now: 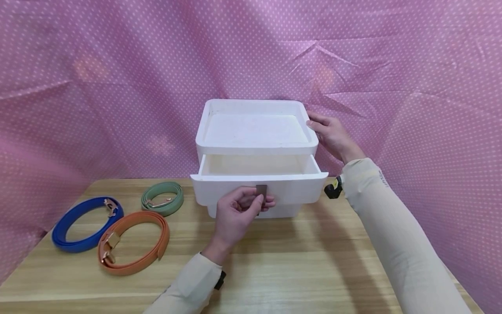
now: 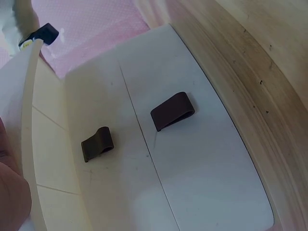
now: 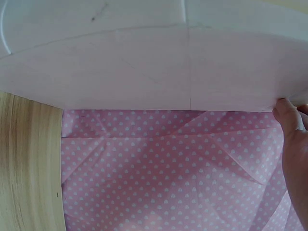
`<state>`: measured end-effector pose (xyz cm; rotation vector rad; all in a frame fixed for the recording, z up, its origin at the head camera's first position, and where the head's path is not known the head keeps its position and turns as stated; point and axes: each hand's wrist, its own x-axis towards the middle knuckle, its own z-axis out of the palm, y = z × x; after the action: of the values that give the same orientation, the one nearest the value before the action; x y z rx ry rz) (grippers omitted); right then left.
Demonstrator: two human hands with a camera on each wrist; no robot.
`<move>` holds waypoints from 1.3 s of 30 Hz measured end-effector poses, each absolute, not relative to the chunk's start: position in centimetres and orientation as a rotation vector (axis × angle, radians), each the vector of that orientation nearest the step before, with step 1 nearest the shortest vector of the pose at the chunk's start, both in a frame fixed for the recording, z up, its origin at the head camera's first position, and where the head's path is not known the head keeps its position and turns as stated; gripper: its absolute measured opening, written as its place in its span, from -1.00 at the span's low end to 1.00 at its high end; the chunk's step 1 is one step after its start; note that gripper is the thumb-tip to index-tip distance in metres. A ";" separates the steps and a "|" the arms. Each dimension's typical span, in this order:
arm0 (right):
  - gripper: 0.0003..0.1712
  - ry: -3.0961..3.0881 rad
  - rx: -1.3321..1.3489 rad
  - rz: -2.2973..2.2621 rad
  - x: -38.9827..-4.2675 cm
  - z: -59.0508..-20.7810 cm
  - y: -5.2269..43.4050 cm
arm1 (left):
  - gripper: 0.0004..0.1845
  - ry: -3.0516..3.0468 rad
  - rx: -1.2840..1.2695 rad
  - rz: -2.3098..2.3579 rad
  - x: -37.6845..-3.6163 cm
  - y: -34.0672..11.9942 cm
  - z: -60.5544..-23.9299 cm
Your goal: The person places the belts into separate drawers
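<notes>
A white drawer unit (image 1: 255, 131) stands on the wooden table (image 1: 306, 261). Its top drawer (image 1: 259, 176) is pulled partly out and looks empty. My left hand (image 1: 262, 200) pinches the brown tab handle (image 1: 261, 190) on that drawer's front. My right hand (image 1: 317, 124) rests with fairly straight fingers against the unit's upper right rim; a fingertip (image 3: 288, 113) touches the white edge there. In the left wrist view two more brown tabs (image 2: 98, 143) (image 2: 173, 110) show on lower white drawer fronts, with part of my left hand (image 2: 10, 197) at the frame's edge.
Three coiled belts lie left of the unit: a blue one (image 1: 68, 245), an orange one (image 1: 164, 235) and a green one (image 1: 175, 208). Pink dotted cloth (image 1: 117, 87) hangs behind and along both sides. Bare tabletop lies in front of the unit.
</notes>
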<state>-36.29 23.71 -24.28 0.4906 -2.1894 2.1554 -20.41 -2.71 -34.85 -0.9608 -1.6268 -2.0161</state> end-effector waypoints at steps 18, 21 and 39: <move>-0.41 -2.190 0.500 2.152 -36.5 -24.3 23.8 | -0.91 -1.623 -0.954 -2.026 -20.1 -2.6 -34.9; -0.41 -2.183 0.496 2.158 -36.5 -24.3 23.8 | -0.90 -1.625 -0.951 -2.028 -20.1 -2.5 -34.9; -0.40 -2.188 0.472 2.158 -36.6 -24.3 23.8 | -0.90 -1.624 -0.951 -2.049 -19.8 -2.5 -35.0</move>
<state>-36.60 23.77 -24.32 0.4721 -2.1877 2.1577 -19.81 -2.50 -34.99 -0.9513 -1.6238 -2.0492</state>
